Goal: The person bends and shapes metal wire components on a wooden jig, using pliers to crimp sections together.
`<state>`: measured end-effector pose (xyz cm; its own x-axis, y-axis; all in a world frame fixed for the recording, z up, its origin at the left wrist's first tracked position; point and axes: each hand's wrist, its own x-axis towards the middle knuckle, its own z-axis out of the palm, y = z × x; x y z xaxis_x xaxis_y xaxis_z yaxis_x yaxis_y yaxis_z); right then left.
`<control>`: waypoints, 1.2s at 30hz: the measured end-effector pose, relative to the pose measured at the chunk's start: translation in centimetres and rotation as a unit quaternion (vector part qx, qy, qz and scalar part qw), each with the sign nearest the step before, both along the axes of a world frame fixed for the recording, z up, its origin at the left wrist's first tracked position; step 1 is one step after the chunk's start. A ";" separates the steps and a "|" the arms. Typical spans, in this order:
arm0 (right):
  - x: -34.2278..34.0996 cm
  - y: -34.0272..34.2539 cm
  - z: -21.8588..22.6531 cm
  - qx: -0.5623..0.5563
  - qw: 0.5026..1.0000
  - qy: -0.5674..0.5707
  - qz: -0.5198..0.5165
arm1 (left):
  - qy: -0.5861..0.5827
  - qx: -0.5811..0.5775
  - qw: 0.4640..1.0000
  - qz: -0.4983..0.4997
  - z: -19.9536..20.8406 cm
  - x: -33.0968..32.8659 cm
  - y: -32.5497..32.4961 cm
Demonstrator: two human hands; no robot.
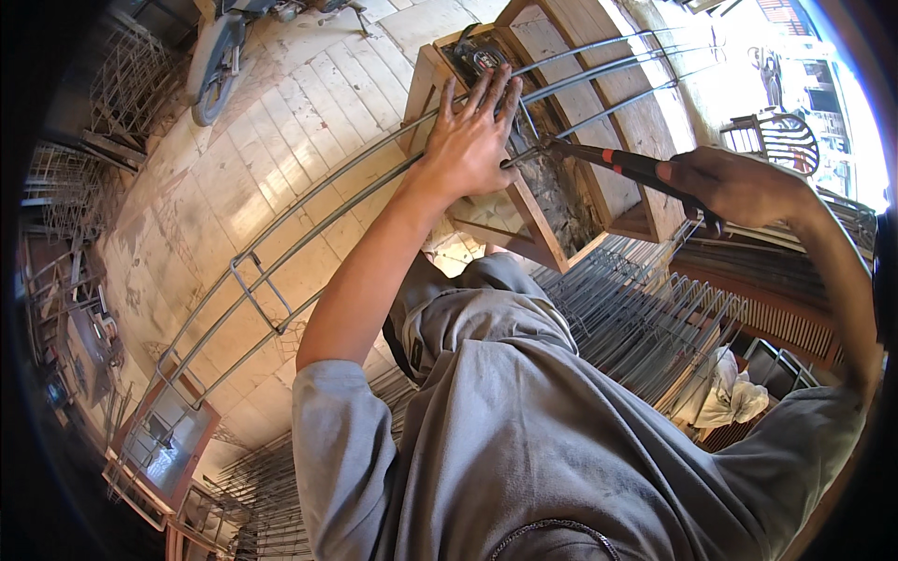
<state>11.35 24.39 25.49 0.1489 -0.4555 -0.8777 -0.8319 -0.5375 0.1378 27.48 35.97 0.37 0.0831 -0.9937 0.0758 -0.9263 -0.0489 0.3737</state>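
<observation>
A long cage of grey steel rods [341, 194], joined by bent rectangular stirrups [245, 280], stretches from lower left to upper right across a wooden bench [543, 224]. My left hand [468, 136] lies over the rods with its fingers spread and pressing down. In my right hand [734, 187] are long pincers [617, 161] with black and red handles, the fingers wrapped round the grips. The jaws of the pincers meet a rod just right of my left hand. Any wire between the jaws is too small to make out.
A dark round object [485, 58] sits in the bench's tray. Bundles of steel bars [617, 318] lie below on the right. A motorbike wheel [213, 70] stands at the upper left, and a wood-framed table [168, 449] is beneath the cage's far left end. A chair [786, 140] is at the right.
</observation>
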 end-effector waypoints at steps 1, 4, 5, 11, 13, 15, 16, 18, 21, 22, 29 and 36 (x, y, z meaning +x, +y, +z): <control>0.2 -0.1 0.0 -0.014 0.996 0.001 0.085 | -0.002 -0.002 1.000 0.003 -0.1 -0.1 0.0; -0.2 0.1 -0.2 -0.065 0.978 -0.022 0.199 | -0.013 -0.003 1.000 0.002 -0.2 -0.1 -0.1; -0.6 0.5 -0.6 -0.119 0.965 -0.055 0.228 | -0.022 -0.003 1.000 0.005 -0.2 -0.1 -0.1; -3.2 1.5 -2.3 -0.248 0.840 -0.117 0.467 | -0.019 -0.030 0.999 0.013 -0.7 -0.2 -0.1; -3.3 1.3 -2.8 -0.318 0.788 -0.077 0.521 | -0.020 -0.037 0.999 0.018 -0.9 -0.4 0.1; -3.1 1.3 -2.9 -0.331 0.783 -0.035 0.525 | -0.028 -0.039 0.999 0.024 -1.0 -0.4 0.2; -3.1 1.4 -2.9 -0.338 0.775 -0.002 0.534 | -0.027 -0.043 0.998 0.025 -1.0 -0.4 0.2; -3.0 1.4 -2.5 -0.315 0.743 -0.002 0.591 | -0.025 -0.053 0.998 0.027 -1.1 -0.4 0.3; -3.7 1.5 -2.3 -0.295 0.639 -0.012 0.711 | -0.025 -0.061 0.998 0.024 -1.1 -0.3 0.2; -4.0 1.3 -2.2 -0.312 0.575 -0.043 0.756 | -0.017 -0.070 0.997 0.025 -1.2 -0.4 0.2; -7.2 1.7 -4.1 -0.395 0.606 -0.105 0.682 | -0.031 -0.059 0.997 0.036 -1.2 -0.4 0.2; -4.0 2.3 -2.0 -0.101 0.969 -0.193 0.115 | -0.038 -0.064 0.996 0.038 -1.4 -0.6 0.2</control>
<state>7.36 26.66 23.48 0.5671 -0.5274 -0.6327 -0.7032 -0.7100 -0.0384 26.91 36.20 -1.01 0.1477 -0.9662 0.2113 -0.9476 -0.0770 0.3101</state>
